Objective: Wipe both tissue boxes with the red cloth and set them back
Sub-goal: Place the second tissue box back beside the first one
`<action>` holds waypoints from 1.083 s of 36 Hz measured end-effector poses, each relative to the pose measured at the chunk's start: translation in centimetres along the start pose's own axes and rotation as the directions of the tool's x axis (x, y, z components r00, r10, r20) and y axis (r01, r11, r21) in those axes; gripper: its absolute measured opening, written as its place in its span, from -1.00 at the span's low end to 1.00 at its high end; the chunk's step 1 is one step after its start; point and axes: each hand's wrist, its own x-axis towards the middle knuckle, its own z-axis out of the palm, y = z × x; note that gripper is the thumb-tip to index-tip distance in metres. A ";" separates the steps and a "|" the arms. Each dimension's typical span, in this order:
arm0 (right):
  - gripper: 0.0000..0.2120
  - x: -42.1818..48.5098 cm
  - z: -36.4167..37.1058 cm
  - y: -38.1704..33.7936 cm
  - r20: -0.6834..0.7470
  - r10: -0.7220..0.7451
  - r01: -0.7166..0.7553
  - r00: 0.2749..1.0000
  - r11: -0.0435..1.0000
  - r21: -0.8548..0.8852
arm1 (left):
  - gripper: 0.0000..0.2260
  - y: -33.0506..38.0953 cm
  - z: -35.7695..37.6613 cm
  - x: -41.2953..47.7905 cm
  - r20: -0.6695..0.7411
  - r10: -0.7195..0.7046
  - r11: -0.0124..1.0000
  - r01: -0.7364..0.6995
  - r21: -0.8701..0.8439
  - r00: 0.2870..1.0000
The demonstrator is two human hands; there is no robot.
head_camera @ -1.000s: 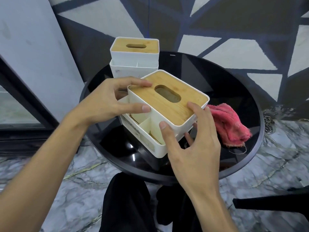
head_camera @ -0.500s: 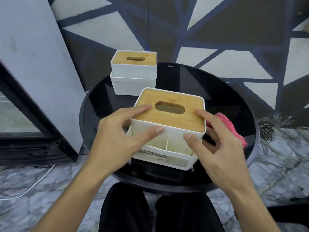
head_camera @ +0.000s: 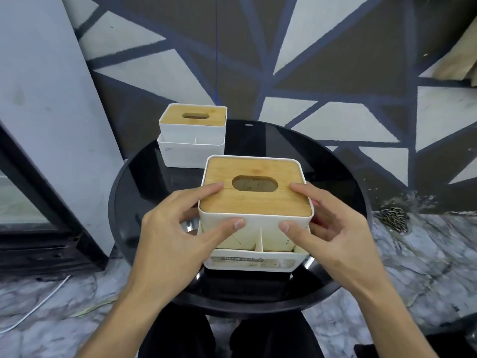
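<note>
At the back left of the table, the far tissue box (head_camera: 192, 151) is seen standing upright and untouched; whether it has been wiped cannot be told. Nearer, the left hand (head_camera: 175, 236) is curled round the left side of the near tissue box (head_camera: 254, 200), thumb pressed to the front wall and fingers laid over the lid's edge. This box is held at the front of the table, though whether it rests there or is just lifted cannot be told. It is gripped likewise on its right side by the right hand (head_camera: 335, 236). Dark marks are visible in its front compartments, so its wiping is judged not yet done. The red cloth cannot be made out and is in neither hand. Around these, a grey panel (head_camera: 46, 112) and a white cable (head_camera: 38, 303) are seen on the left, the round black table (head_camera: 343, 182) in the middle, and a chain (head_camera: 393, 218) on the floor at the right. Nothing is seen in the way.
</note>
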 end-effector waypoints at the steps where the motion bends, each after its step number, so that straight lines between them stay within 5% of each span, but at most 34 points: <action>1: -0.46 0.0 0.0 0.0 -0.004 -0.001 0.001 1.000 1.000 0.003 | -0.47 0.1 0.1 0.0 -0.003 0.000 1.000 0.000 -0.003 1.000; 22: -0.52 13.1 -5.8 -1.4 -0.031 -0.153 0.145 0.988 0.973 -0.178 | -0.49 3.8 6.3 12.5 0.007 0.119 0.993 -0.119 -0.007 0.993; 39: -0.55 23.7 -7.1 5.7 -0.045 -0.045 0.036 0.998 0.983 -0.182 | -0.47 -2.2 13.1 23.0 0.007 0.114 0.989 -0.114 0.092 0.993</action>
